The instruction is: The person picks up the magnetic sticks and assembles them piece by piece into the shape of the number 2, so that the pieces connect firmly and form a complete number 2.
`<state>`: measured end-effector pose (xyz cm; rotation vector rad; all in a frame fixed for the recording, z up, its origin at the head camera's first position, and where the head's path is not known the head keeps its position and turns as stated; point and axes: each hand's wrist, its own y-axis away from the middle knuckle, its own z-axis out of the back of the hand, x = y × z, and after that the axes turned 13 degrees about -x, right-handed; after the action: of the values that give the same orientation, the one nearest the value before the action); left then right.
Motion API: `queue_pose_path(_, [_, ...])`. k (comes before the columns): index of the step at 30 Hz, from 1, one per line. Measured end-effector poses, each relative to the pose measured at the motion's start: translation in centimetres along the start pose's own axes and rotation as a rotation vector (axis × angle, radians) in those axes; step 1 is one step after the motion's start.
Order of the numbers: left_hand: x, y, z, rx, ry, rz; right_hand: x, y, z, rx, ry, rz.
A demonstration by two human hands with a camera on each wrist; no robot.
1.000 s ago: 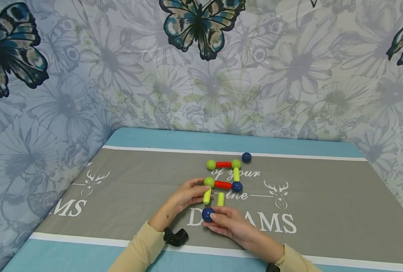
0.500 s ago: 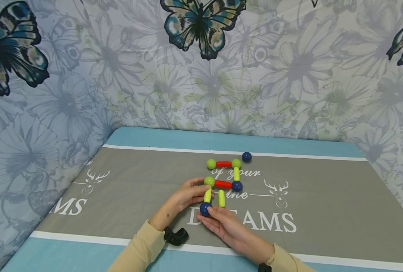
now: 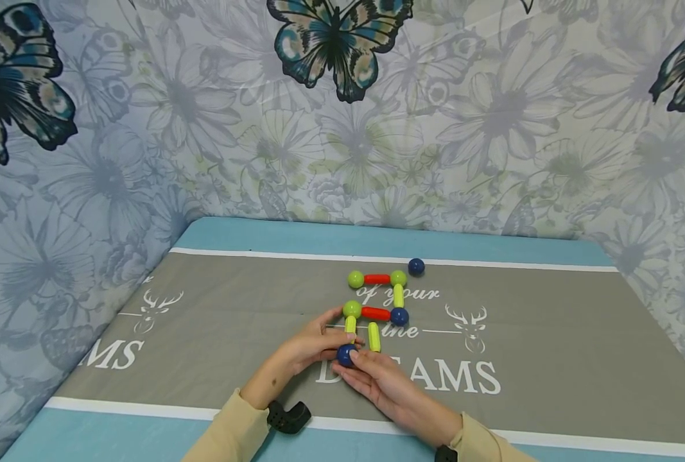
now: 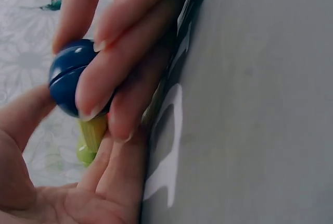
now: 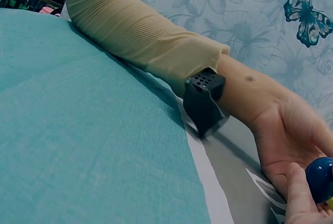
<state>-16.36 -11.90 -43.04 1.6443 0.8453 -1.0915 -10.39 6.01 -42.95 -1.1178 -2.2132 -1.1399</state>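
Observation:
My right hand (image 3: 397,394) pinches a dark blue ball (image 3: 345,357) between thumb and fingers, at the near end of a yellow-green rod (image 3: 350,324). My left hand (image 3: 302,350) holds that rod, its thumb over the rod close to the ball. The rod's far end meets a green ball (image 3: 352,308), part of a zigzag chain with a red rod (image 3: 375,314), another blue ball (image 3: 399,316) and further pieces lying flat on the mat. In the left wrist view, fingers partly cover the blue ball (image 4: 67,86) and the yellow-green rod (image 4: 92,133) shows below it.
A loose yellow-green rod (image 3: 374,337) lies just beyond my right fingers. Past the chain's far end sits a separate blue ball (image 3: 416,267). A grey printed mat (image 3: 550,346) covers the blue table (image 3: 296,230), which ends at a patterned wall.
My right hand has brought the blue ball leftward and away from me to the yellow-green rod's near end. My left thumb has slid down the rod toward the ball.

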Motion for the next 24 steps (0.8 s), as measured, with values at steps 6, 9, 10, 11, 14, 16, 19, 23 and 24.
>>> queue_pose_path(6, [0.1, 0.6, 0.3, 0.054, 0.030, -0.001, 0.3, 0.3, 0.2, 0.027, 0.014, -0.009])
queue_pose_path(9, [0.1, 0.6, 0.6, 0.064, 0.049, 0.010, 0.6, 0.7, 0.6, 0.051, 0.040, -0.032])
queue_pose_path(10, [0.1, 0.6, 0.6, 0.064, 0.054, 0.013, 0.8, 0.9, 0.9, 0.058, 0.052, -0.036])
queue_pose_path(11, [0.2, 0.6, 0.6, 0.063, 0.059, 0.017, 0.9, 1.1, 1.1, 0.062, 0.065, -0.038])
queue_pose_path(14, [0.1, 0.5, 0.6, 0.061, 0.070, 0.025, 1.3, 1.5, 2.0, 0.063, 0.144, -0.009])
queue_pose_path(16, [0.1, 0.5, 0.6, 0.061, 0.073, 0.029, 1.6, 1.7, 2.6, 0.037, 0.230, 0.064])
queue_pose_path(19, [0.1, 0.6, 0.6, 0.058, 0.074, 0.034, 2.1, 1.7, 3.2, -0.057, 0.393, 0.246])
queue_pose_path(23, [0.2, 0.5, 0.6, 0.037, 0.081, 0.051, 2.9, 1.0, 3.4, -0.216, 0.606, 0.539])
queue_pose_path(24, [0.3, 0.5, 0.6, 0.035, 0.084, 0.054, 3.1, 0.9, 3.4, -0.239, 0.648, 0.596])
